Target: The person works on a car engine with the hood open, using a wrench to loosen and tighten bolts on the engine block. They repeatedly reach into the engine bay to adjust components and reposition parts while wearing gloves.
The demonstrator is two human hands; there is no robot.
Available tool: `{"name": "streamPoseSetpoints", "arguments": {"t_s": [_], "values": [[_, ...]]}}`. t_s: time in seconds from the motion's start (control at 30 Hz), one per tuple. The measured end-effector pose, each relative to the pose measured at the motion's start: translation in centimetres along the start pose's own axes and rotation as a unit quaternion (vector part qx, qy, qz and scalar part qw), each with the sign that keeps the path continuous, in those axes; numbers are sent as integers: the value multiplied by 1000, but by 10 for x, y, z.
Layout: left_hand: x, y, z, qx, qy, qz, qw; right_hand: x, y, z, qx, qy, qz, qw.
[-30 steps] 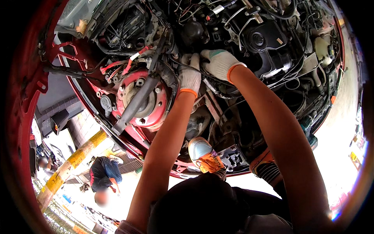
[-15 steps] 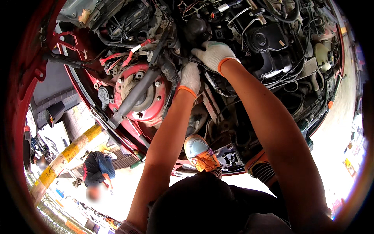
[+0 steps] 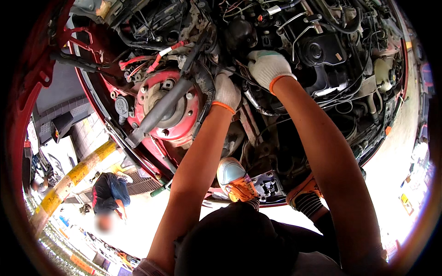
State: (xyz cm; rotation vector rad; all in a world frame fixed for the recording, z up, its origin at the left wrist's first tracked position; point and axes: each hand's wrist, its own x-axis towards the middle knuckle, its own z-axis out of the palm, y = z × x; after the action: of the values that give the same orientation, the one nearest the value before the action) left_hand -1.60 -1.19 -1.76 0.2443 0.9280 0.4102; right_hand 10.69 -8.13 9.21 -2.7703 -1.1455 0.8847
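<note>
Both my hands wear white knit gloves with orange cuffs and reach deep into a car's engine bay. My left hand [image 3: 226, 91] is down in the gap beside a thick black hose [image 3: 203, 79]; its fingers are hidden among the parts. Just to the right, my right hand [image 3: 270, 69] presses against the side of the dark engine [image 3: 290, 99], below a round black canister [image 3: 241, 31]. Its fingertips point down and away, out of sight behind the glove. A thin black cable [image 3: 244, 76] runs between the two hands. Whatever either hand grips cannot be seen.
A red strut tower [image 3: 184, 120] with a grey bar [image 3: 159, 112] across it lies to the left. My orange shoes [image 3: 237, 181] stand at the bay's near edge. A person [image 3: 109, 195] crouches on the floor at lower left, near a yellow-and-white post [image 3: 69, 184].
My right hand has shifted slightly right and down, away from the left hand, and its thumb no longer sticks out leftward. My left hand stays in nearly the same gap.
</note>
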Motion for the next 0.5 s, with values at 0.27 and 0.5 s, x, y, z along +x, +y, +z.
{"name": "streamPoseSetpoints", "arguments": {"t_s": [0.27, 0.5], "values": [[46, -32, -50, -21, -51, 19, 998, -2, -16, -37, -110, -163, -140, 970], [35, -8, -25, -24, -54, -58, 997, 17, -12, 11, -58, -88, -131, 986]]}}
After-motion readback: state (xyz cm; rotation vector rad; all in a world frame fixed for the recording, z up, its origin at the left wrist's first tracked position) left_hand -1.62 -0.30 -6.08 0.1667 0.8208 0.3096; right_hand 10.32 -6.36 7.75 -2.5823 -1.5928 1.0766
